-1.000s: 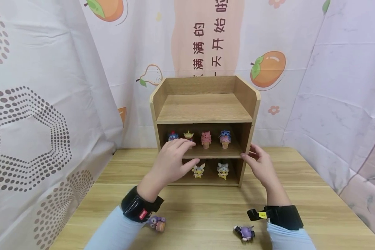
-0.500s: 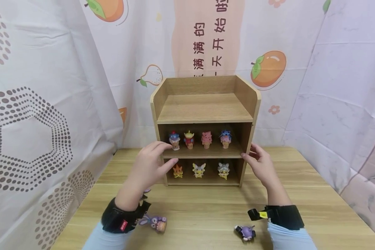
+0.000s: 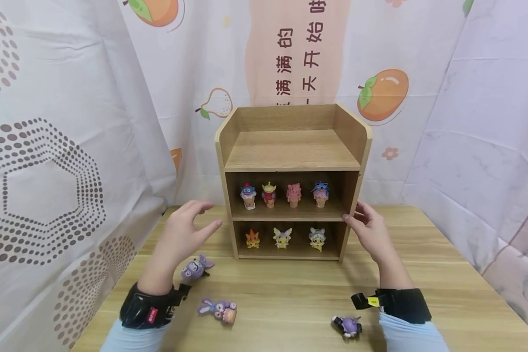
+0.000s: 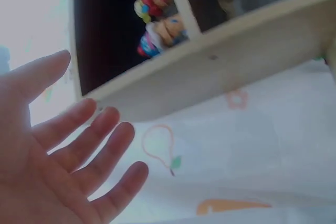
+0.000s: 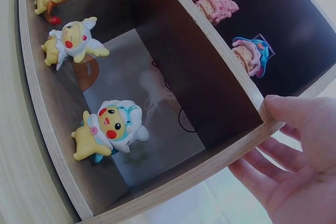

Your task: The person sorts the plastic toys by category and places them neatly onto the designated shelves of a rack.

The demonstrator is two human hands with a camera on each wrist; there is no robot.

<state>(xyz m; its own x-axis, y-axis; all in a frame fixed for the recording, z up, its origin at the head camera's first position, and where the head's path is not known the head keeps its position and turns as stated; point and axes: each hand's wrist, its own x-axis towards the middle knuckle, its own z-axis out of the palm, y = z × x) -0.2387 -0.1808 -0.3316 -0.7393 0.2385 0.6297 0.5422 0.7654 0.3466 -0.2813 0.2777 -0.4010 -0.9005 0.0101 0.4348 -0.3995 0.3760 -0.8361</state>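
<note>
The right hand (image 3: 369,234) presses straight fingers on the right side edge of the small wooden three-tier shelf (image 3: 292,151); the left hand (image 3: 182,237) hovers empty, fingers spread, off its left edge, above the purple figurine (image 3: 193,268) on the wooden worktop (image 3: 290,293).

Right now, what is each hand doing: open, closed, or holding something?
Left hand: open, fingers spread, holding nothing, apart from the shelf.
Right hand: open, thumb and fingers resting on the shelf's right side panel.

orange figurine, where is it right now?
In the head view the orange figurine stands at the left end of the shelf unit's bottom shelf, next to the white-and-yellow figurine.
</note>
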